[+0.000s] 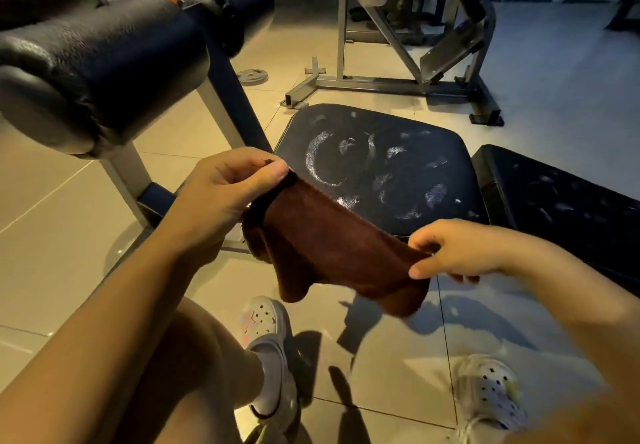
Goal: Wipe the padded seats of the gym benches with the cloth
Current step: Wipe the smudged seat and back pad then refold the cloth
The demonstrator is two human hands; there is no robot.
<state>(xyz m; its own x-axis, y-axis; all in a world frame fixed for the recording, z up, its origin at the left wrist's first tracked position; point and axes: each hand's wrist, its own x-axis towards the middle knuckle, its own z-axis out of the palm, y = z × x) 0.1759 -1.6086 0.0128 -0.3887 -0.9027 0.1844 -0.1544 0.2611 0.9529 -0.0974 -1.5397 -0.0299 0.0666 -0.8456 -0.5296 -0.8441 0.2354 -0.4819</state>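
While the person stands over the gym equipment, the head view shows both hands holding a brown cloth (332, 249) in the air, stretched between them in front of the padded seat (381, 166). The left hand (221, 194) pinches the upper left corner of the cloth, with the thumb pressed against the curled fingers (273, 170), so the fingers are closed on the cloth. The right hand (453, 253) grips the lower right edge of the cloth, its fingers curled around the fabric and the thumb under it. The cloth hangs a little loose below the hands, and it does not touch the seat. The seat is a dark, nearly square surface with white curved smears and spots on its top. Just to the right of it lies a second dark pad (561, 201), also with pale marks, and a narrow gap separates the two. At the upper left a thick black roller pad (104, 62) sits on a grey metal frame, close to the camera. Behind the seat, further away, stands a grey machine frame (398, 80) on the tiled floor (52, 201), and a small weight plate (252, 76) lies flat on the floor near it. Below the hands two light perforated clogs (270, 350) are visible on the floor, one under each arm.
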